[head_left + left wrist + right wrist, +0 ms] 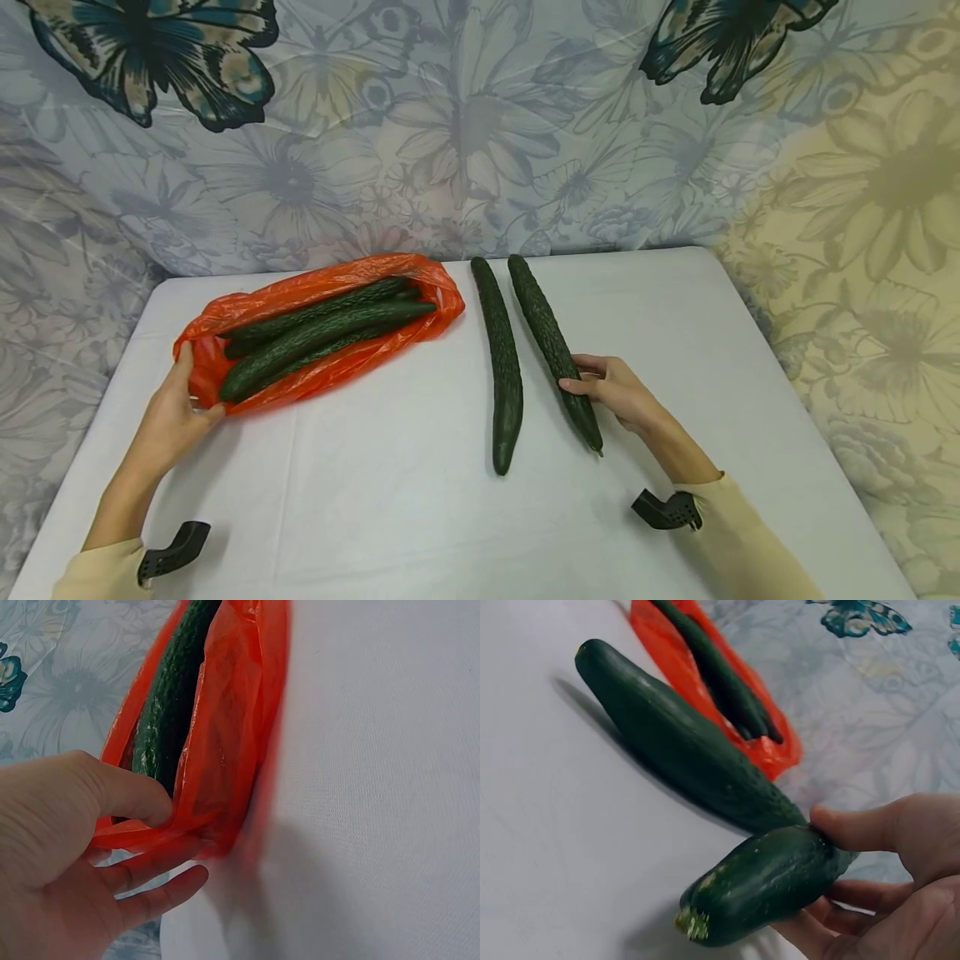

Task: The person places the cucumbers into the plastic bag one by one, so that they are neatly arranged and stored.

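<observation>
Two long, dark green cucumbers are showing outside the red plastic bag (448, 296), both to the right of it and pointing roughly away from the person. The inner cucumber (502, 375), nearer the bag, is resting on the white tablecloth (375, 500), with neither hand touching it. The outer cucumber (542, 317), farther from the bag, is being gripped by the right hand (617, 392), whose thumb and fingers are curling round it toward the stem end, which is facing the person. The bag itself is stretching out at a slant, its long opening facing up, and several bagged cucumbers (330, 337) are lying lengthwise inside it, partly overlapping. At the bag's left end the left hand (167, 421) is pinching the thin plastic, thumb over the edge and fingers showing through the red film. Nearer the person than the bag, black wrist devices (176, 552) are sitting by both cream sleeves (750, 533). Behind the bag a patterned cloth (480, 167) is hanging, showing flowers and large butterflies.
</observation>
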A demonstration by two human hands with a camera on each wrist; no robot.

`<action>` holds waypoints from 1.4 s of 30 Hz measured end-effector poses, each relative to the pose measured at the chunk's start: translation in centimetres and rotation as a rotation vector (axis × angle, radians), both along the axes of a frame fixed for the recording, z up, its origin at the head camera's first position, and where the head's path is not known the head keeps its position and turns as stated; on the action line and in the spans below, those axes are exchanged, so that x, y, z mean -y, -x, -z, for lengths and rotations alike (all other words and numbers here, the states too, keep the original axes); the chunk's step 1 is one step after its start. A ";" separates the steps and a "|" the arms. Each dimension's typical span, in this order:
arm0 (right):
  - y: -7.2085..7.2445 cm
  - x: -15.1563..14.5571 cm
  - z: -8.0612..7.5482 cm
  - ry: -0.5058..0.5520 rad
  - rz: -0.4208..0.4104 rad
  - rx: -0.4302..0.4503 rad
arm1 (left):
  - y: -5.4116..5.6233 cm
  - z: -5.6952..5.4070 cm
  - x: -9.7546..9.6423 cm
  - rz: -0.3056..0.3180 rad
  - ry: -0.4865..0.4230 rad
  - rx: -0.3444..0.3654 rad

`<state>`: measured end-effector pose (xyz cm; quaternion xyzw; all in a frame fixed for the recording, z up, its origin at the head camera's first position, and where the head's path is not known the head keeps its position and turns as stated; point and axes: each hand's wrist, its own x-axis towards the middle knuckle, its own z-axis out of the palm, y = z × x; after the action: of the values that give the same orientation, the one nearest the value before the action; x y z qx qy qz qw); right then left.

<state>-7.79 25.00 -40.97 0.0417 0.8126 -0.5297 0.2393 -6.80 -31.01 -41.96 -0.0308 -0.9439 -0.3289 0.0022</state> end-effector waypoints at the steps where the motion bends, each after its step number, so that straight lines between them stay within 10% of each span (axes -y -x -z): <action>1: 0.0 -0.1 -0.1 -0.011 -0.002 -0.013 | 0.0 0.0 0.0 0.001 0.002 -0.002; 30: 2.2 2.6 -4.0 -0.218 -0.105 -0.301 | 0.1 0.0 0.2 0.016 -0.056 -0.021; 42: 3.0 5.2 -4.7 -0.307 -0.137 -0.557 | 0.2 0.3 -0.1 0.015 -0.061 -0.010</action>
<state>-10.77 19.80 -36.26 -0.1241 0.9183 -0.3745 0.0339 -6.97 -30.91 -42.21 -0.0394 -0.9330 -0.3576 0.0056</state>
